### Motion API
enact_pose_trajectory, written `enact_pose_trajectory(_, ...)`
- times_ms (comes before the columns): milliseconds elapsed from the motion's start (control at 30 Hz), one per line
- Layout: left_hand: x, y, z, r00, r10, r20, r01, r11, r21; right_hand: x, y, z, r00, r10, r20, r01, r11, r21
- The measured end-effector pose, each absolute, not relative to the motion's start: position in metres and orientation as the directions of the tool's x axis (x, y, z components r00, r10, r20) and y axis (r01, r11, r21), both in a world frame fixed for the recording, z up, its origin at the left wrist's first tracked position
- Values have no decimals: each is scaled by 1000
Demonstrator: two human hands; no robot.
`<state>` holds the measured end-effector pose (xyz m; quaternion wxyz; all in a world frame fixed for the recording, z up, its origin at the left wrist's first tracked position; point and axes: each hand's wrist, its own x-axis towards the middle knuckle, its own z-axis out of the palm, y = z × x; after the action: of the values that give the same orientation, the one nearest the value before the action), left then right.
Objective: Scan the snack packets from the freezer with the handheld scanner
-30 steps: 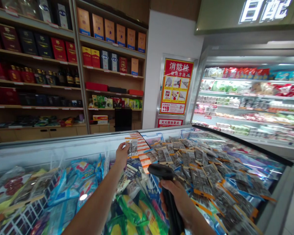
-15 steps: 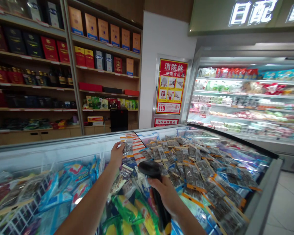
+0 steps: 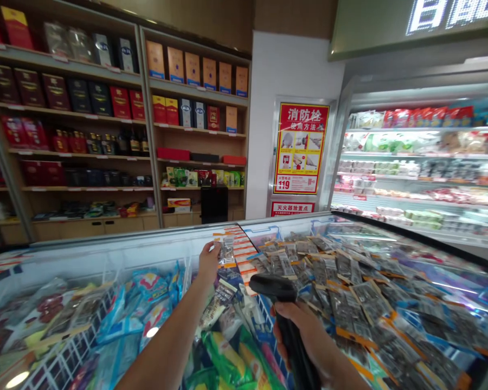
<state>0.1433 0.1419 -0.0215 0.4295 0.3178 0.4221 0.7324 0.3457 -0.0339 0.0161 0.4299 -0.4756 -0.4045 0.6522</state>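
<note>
My left hand point(image 3: 210, 262) reaches over the chest freezer, its fingers closed on the edge of a clear food packet point(image 3: 228, 250) with orange strips and dark contents. Wrapped in my right hand point(image 3: 305, 330) is the handle of a black barcode scanner point(image 3: 273, 287), its head pointing left toward the packet. Below and between my arms lie green and yellow bags point(image 3: 223, 352) of corn. A heap of similar dark-filled packets point(image 3: 350, 271) spreads to the right of the scanner.
Blue bags point(image 3: 146, 295) and a white wire basket point(image 3: 71, 352) fill the freezer's left side. The freezer's rear rim point(image 3: 117, 239) runs across the middle. Behind stand shelves of boxes point(image 3: 177, 65), a fire hydrant poster point(image 3: 301, 149) and a lit refrigerated display point(image 3: 423, 157).
The view has swung left, so the scene sits farther right. My left hand stays on the packet. The scanner has shifted right a little, and its head now points more level to the left.
</note>
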Motion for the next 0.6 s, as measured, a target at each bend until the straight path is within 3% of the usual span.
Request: enact_pose_trajectory(600, 147, 134, -17, -416, 903, 112, -349, -272, 897, 336, -34, 7, -236, 941, -242, -244, -298, -923)
